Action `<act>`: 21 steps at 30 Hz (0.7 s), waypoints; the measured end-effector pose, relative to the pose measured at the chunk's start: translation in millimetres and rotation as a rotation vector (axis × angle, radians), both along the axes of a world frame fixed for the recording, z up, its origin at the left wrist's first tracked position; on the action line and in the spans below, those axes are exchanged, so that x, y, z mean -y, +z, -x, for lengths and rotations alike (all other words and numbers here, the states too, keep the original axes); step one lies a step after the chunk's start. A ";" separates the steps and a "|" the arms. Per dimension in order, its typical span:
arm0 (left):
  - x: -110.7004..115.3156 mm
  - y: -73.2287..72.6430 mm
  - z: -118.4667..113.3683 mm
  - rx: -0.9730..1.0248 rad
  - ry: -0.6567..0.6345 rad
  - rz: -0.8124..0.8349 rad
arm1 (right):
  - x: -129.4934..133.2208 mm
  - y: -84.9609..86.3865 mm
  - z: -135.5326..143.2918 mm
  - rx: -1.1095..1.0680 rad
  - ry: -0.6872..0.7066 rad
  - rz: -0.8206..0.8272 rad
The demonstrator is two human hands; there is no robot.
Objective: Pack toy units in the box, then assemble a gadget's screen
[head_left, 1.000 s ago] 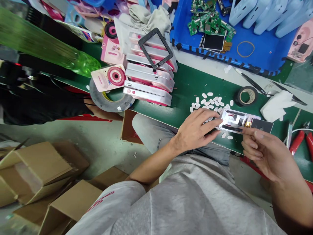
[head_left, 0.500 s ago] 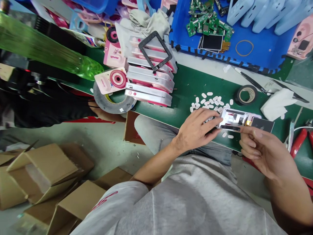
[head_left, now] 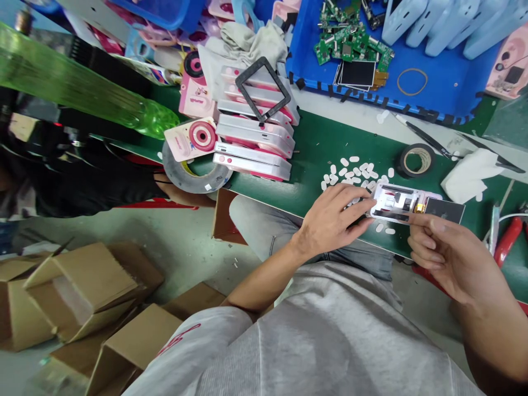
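Note:
A small white camera housing (head_left: pixel 394 198), its inside bare to view, lies on the green bench. A dark flat screen (head_left: pixel 445 210) extends from its right end beside a gold-coloured ribbon. My left hand (head_left: pixel 336 217) grips the housing's left end between thumb and fingers. Along the near edge of the housing runs a black strip (head_left: pixel 394 215). The index fingertip of my right hand (head_left: pixel 449 247) meets the strip's right end, with the other fingers curled in; whether anything is pinched there is hidden. Small white oval pads (head_left: pixel 358 170) lie scattered just beyond my left hand.
Black tape (head_left: pixel 416 160), tweezers (head_left: pixel 423 135), a crumpled white cloth (head_left: pixel 470 176) and red-handled pliers (head_left: pixel 507 242) surround the housing. Stacked pink-white cameras (head_left: pixel 253 146) stand left, a blue tray (head_left: pixel 437 96) behind. Another person's dark sleeve (head_left: pixel 94 184) reaches in at left.
The view has shifted slightly, so things at the left appear a little further right. Both hands keep their places at the housing, with hardly any visible movement.

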State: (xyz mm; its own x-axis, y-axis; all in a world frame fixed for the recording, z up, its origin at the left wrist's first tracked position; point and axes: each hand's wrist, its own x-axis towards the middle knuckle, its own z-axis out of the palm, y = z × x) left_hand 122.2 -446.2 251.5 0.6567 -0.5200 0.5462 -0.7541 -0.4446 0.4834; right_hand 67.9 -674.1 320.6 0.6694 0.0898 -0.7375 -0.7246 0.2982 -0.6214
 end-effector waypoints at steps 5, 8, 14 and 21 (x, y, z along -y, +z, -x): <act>0.3 0.2 0.4 0.002 0.007 -0.002 | -1.3 2.9 -0.3 -0.037 -0.042 -0.015; 0.4 -0.4 0.7 -0.007 0.005 -0.005 | -1.8 2.3 -0.5 -0.041 -0.047 -0.010; -0.5 0.0 1.9 0.008 0.002 -0.029 | -2.2 2.7 -0.8 -0.041 -0.037 -0.011; -0.1 -0.3 1.7 0.005 -0.014 -0.036 | 5.3 -5.0 6.1 -0.037 -0.036 0.024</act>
State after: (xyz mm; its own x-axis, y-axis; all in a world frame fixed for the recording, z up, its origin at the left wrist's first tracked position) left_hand 120.5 -446.1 251.2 0.6465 -0.5483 0.5305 -0.7628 -0.4511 0.4633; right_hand 61.8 -679.4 315.6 0.6443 0.0480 -0.7633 -0.7360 0.3101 -0.6017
